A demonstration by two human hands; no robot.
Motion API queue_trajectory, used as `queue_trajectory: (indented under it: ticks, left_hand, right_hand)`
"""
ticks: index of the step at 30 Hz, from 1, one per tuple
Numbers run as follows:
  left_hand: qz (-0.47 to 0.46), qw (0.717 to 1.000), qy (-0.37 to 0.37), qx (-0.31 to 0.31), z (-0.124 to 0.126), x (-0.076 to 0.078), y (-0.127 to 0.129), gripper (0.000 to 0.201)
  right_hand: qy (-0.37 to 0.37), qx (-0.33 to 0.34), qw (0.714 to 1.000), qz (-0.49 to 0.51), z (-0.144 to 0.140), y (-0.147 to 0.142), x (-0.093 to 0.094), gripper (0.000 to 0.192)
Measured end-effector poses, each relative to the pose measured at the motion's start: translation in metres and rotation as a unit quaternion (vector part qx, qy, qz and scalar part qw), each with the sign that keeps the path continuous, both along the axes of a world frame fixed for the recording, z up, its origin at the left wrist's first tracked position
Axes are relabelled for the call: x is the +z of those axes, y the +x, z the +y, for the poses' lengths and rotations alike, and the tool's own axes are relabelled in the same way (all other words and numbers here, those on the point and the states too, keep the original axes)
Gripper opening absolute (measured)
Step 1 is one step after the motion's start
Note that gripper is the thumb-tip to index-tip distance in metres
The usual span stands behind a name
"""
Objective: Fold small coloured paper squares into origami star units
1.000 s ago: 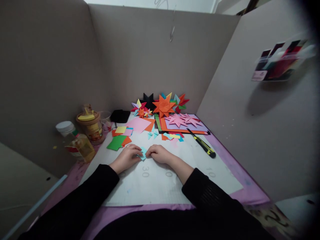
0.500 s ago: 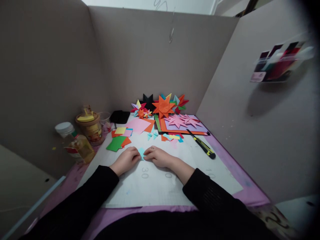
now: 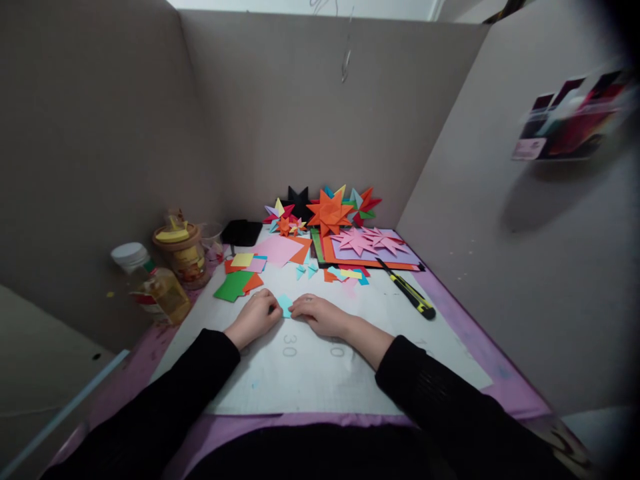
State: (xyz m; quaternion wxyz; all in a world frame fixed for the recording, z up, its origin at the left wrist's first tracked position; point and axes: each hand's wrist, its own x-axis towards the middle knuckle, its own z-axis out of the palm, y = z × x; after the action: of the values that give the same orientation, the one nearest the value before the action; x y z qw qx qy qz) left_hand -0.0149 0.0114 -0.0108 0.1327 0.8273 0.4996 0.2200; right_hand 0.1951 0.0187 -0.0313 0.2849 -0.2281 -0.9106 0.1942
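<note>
A small light-blue piece of paper (image 3: 285, 306) lies between my two hands, low over the white mat (image 3: 300, 380). My left hand (image 3: 257, 316) has its fingers closed on the paper's left edge. On the other side, my right hand (image 3: 320, 315) pinches the right edge with fingers bent. The fingers cover part of the paper, so its folds do not show clearly. Just beyond it sit two small light-blue folded pieces (image 3: 306, 271). Loose coloured slips (image 3: 350, 274) lie farther right, and a green paper sheet (image 3: 233, 286) is left of my left hand.
A black and yellow utility knife (image 3: 410, 291) lies at right. Folded paper stars (image 3: 330, 209) stand by the back wall; pink stars (image 3: 356, 241) rest on stacked sheets. At left are a bottle of yellowish liquid (image 3: 163, 293), a lidded cup (image 3: 183, 253) and a black object (image 3: 241, 233).
My hands have drawn slightly apart, showing more of the light-blue paper between them. The whole view has shifted a little.
</note>
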Motion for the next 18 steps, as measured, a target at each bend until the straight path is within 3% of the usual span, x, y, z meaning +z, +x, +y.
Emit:
queue_trajectory:
  ticks: [4, 12, 18]
  left_hand:
    - [0.013, 1.0, -0.001, 0.004, -0.0003, 0.0011, 0.0014, 0.019]
    - [0.047, 0.999, -0.009, 0.019, -0.0011, 0.0035, 0.0047, 0.018]
    - [0.07, 0.997, -0.007, 0.032, -0.0029, 0.0054, 0.0065, 0.018]
  right_hand:
    - [0.005, 0.013, 1.0, -0.01, -0.0003, -0.0004, 0.0042, 0.047]
    - [0.031, 0.013, 0.999, -0.011, 0.0029, 0.0009, 0.0009, 0.029]
    - [0.031, 0.013, 0.999, -0.014, 0.0046, 0.0009, 0.001, 0.033]
